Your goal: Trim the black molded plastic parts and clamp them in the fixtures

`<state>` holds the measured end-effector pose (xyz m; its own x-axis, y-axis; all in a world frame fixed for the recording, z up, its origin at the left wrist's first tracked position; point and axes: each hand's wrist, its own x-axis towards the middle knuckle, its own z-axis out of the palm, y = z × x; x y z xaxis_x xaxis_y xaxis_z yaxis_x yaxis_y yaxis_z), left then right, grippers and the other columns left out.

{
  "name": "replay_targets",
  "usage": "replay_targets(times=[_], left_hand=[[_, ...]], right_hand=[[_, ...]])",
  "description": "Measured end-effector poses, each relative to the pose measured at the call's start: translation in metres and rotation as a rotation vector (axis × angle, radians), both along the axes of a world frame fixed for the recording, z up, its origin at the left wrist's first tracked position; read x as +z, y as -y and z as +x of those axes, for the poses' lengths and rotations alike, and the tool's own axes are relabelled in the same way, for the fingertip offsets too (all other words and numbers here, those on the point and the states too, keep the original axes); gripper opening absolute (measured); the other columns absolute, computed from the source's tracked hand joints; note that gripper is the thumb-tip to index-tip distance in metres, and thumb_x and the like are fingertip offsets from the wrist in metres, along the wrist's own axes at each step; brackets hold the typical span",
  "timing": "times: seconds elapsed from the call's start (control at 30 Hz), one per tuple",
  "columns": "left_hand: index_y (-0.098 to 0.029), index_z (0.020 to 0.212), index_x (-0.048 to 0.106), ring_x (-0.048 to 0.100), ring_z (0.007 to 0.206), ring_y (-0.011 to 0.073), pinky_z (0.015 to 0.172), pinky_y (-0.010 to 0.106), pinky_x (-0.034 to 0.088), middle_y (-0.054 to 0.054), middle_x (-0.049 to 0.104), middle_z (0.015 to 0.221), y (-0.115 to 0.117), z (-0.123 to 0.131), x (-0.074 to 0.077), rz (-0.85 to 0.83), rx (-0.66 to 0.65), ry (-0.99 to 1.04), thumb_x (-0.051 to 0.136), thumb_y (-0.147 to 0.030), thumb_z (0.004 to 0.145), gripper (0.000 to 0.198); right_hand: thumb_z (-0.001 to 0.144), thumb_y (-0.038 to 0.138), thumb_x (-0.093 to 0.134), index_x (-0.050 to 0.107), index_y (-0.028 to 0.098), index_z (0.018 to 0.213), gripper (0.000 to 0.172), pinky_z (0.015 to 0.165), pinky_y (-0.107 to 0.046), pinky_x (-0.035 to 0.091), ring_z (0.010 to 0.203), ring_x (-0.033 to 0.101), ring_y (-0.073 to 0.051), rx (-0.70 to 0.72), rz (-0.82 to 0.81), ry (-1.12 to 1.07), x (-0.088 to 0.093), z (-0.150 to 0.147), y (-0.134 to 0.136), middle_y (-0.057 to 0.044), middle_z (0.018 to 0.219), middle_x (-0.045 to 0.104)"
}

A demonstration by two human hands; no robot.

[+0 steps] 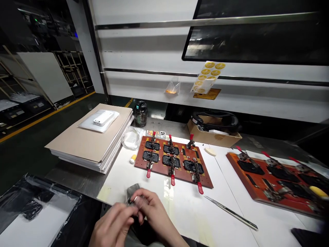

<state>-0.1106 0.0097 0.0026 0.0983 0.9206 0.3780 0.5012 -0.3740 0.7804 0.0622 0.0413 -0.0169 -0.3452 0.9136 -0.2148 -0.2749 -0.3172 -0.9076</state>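
Observation:
Both my hands meet at the near edge of the white table top. My left hand and my right hand pinch together on a small grey-black part, which pokes out above my fingers. Its shape is blurred. Just beyond them lies a brown fixture board with red-handled clamps and several black parts seated in it.
A second brown clamp board lies at the right. Long metal tweezers rest between the boards. A stack of boards with a bagged white device stands at the left, a dark jar and a cardboard box behind. A black plastic-lined tray is low left.

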Motion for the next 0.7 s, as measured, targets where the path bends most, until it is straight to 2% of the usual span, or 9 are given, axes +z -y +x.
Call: replay_targets(times=[0.07, 0.1, 0.2, 0.27, 0.33, 0.4, 0.53, 0.63, 0.7], left_hand=[[-0.026, 0.091, 0.071, 0.064, 0.074, 0.0194, 0.068, 0.024, 0.050, 0.005, 0.069, 0.085, 0.002, -0.002, -0.005, -0.234, 0.298, 0.282, 0.070, -0.033, 0.083, 0.011], [-0.024, 0.093, 0.070, 0.062, 0.068, 0.0184, 0.060, 0.024, 0.049, 0.005, 0.068, 0.082, 0.001, -0.003, -0.008, -0.402, 0.367, 0.435, 0.072, -0.043, 0.081, 0.022], [-0.018, 0.104, 0.067, 0.062, 0.061, 0.0187, 0.048, 0.025, 0.046, 0.007, 0.067, 0.079, -0.004, -0.001, -0.014, -0.957, 0.233, 0.945, 0.063, -0.066, 0.080, 0.055], [-0.016, 0.102, 0.067, 0.069, 0.069, 0.0224, 0.056, 0.029, 0.053, 0.009, 0.069, 0.082, -0.007, 0.002, -0.017, -1.158, 0.137, 1.165, 0.070, -0.057, 0.079, 0.048], [-0.016, 0.094, 0.066, 0.072, 0.075, 0.0241, 0.065, 0.031, 0.057, 0.007, 0.071, 0.082, -0.008, 0.003, -0.018, -1.164, 0.183, 1.232, 0.081, -0.035, 0.073, 0.032], [-0.017, 0.091, 0.065, 0.073, 0.080, 0.0245, 0.070, 0.032, 0.058, 0.005, 0.073, 0.083, -0.010, 0.000, -0.017, -1.072, 0.269, 1.223, 0.086, -0.022, 0.067, 0.032], [-0.018, 0.100, 0.067, 0.073, 0.089, 0.0257, 0.077, 0.032, 0.058, 0.006, 0.076, 0.092, -0.016, -0.013, -0.018, -0.888, 0.237, 1.069, 0.085, -0.035, 0.069, 0.040], [-0.016, 0.102, 0.069, 0.071, 0.095, 0.0277, 0.083, 0.033, 0.057, 0.008, 0.077, 0.099, -0.019, -0.021, -0.027, -0.752, 0.189, 0.796, 0.081, -0.045, 0.071, 0.044], [-0.016, 0.101, 0.071, 0.071, 0.095, 0.0280, 0.085, 0.032, 0.056, 0.009, 0.077, 0.100, -0.018, -0.025, -0.033, -0.679, 0.189, 0.603, 0.080, -0.048, 0.072, 0.044]], right_hand=[[0.089, 0.052, 0.064, 0.065, 0.013, 0.095, 0.039, 0.047, -0.017, 0.034, 0.047, 0.045, -0.006, -0.057, 0.051, 0.050, 0.006, 0.008, -0.003, 0.000, 0.066, 0.062], [0.090, 0.049, 0.064, 0.066, 0.013, 0.094, 0.036, 0.049, -0.017, 0.035, 0.049, 0.047, -0.006, -0.024, 0.067, 0.061, 0.011, 0.011, -0.003, -0.001, 0.068, 0.063], [0.092, 0.040, 0.062, 0.071, 0.013, 0.092, 0.028, 0.054, -0.019, 0.042, 0.057, 0.054, -0.009, 0.201, 0.062, 0.062, 0.026, 0.011, 0.003, -0.002, 0.071, 0.065], [0.091, 0.032, 0.061, 0.074, 0.015, 0.090, 0.021, 0.062, -0.021, 0.047, 0.064, 0.059, -0.012, 0.317, 0.109, 0.107, 0.030, 0.006, 0.008, -0.003, 0.075, 0.067], [0.090, 0.023, 0.060, 0.075, 0.016, 0.091, 0.017, 0.068, -0.022, 0.047, 0.071, 0.061, -0.013, 0.335, 0.210, 0.204, 0.028, 0.000, 0.014, -0.002, 0.080, 0.069], [0.090, 0.020, 0.057, 0.075, 0.018, 0.095, 0.019, 0.065, -0.020, 0.045, 0.070, 0.060, -0.012, 0.285, 0.245, 0.273, 0.021, -0.004, 0.020, -0.002, 0.082, 0.068], [0.090, 0.029, 0.063, 0.072, 0.022, 0.112, 0.024, 0.062, -0.020, 0.045, 0.067, 0.055, -0.010, 0.246, 0.140, 0.239, 0.004, -0.003, 0.026, -0.001, 0.090, 0.065], [0.084, 0.038, 0.073, 0.070, 0.023, 0.116, 0.036, 0.066, -0.021, 0.047, 0.070, 0.056, -0.010, 0.245, 0.100, 0.192, -0.004, -0.003, 0.025, -0.003, 0.099, 0.065], [0.086, 0.047, 0.070, 0.070, 0.020, 0.113, 0.038, 0.061, -0.020, 0.047, 0.066, 0.055, -0.009, 0.238, 0.054, 0.202, -0.008, -0.004, 0.021, -0.002, 0.089, 0.064]])
